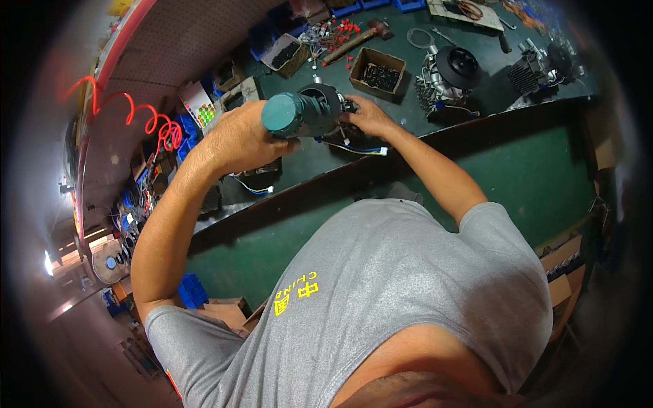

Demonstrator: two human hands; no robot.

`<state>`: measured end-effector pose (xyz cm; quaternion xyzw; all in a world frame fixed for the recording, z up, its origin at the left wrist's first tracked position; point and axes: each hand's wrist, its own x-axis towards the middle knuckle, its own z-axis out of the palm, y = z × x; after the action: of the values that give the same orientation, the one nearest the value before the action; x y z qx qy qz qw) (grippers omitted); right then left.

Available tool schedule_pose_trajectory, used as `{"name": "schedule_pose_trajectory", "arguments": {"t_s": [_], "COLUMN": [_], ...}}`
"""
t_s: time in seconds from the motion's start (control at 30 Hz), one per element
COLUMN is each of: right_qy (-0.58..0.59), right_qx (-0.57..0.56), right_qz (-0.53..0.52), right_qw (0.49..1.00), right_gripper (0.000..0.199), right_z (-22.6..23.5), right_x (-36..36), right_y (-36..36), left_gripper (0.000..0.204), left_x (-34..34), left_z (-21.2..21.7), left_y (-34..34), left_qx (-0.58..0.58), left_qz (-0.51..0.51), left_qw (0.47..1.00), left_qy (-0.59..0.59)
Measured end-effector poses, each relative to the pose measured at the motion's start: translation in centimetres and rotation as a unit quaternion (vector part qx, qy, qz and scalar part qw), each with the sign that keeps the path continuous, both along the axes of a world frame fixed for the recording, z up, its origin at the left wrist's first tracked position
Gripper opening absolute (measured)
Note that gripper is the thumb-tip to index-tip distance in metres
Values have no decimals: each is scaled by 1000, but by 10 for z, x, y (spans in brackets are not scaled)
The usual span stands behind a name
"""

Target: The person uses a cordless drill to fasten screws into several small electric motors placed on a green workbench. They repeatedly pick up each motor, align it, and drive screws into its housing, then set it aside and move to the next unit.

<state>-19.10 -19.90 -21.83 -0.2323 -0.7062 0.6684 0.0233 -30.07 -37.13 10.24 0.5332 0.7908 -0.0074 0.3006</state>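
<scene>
My left hand (pixel 246 138) is wrapped round a teal power driver (pixel 281 115), whose rounded back end faces me. The driver's front reaches over a dark round motor unit (pixel 325 92) on the green workbench, and its tip is hidden. At the unit's right side, my right hand (pixel 368 117) has its fingers bent in and closed on the edge of the unit. Thin wires with a white connector (pixel 383 151) hang from below the unit towards the bench's front edge. A second wire plug (pixel 270 190) lies below my left hand.
Behind the hands stand a cardboard box of small black parts (pixel 379 72) and a hammer (pixel 354 44). Red-tipped wires (pixel 333 34) lie beside it. Two metal assemblies (pixel 445 78) sit at the right. A red coiled hose (pixel 146 115) hangs at the left.
</scene>
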Motion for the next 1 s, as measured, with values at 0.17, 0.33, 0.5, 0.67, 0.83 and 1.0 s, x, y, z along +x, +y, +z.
{"name": "schedule_pose_trajectory", "arguments": {"t_s": [0.17, 0.33, 0.5, 0.67, 0.83, 1.0], "right_qy": [-51, -28, -45, -14, 2, 32], "right_qx": [55, 49, 5, -17, 12, -4], "right_qz": [13, 2, 4, 10, 11, 42], "right_qw": [997, 998, 999, 1000, 1000, 999], "right_gripper": [66, 62, 62, 62, 59, 66], "right_z": [21, 12, 19, 19, 6, 3], "right_x": [2, -1, 1, 1, -3, -6], "right_y": [-3, 1, 6, 6, 7, 10], "left_gripper": [34, 32, 30, 37, 34, 27], "left_x": [1, 0, 7, 11, 16, 24], "left_z": [6, 2, 3, 5, 5, 1], "left_y": [9, 11, 15, 22, 24, 19], "left_qx": [-39, -21, -2, -35, -48, -9], "left_qz": [10, 11, 6, 11, 33, 56], "left_qw": [999, 1000, 999, 999, 998, 998], "left_qy": [9, 16, 35, 29, 16, 21]}}
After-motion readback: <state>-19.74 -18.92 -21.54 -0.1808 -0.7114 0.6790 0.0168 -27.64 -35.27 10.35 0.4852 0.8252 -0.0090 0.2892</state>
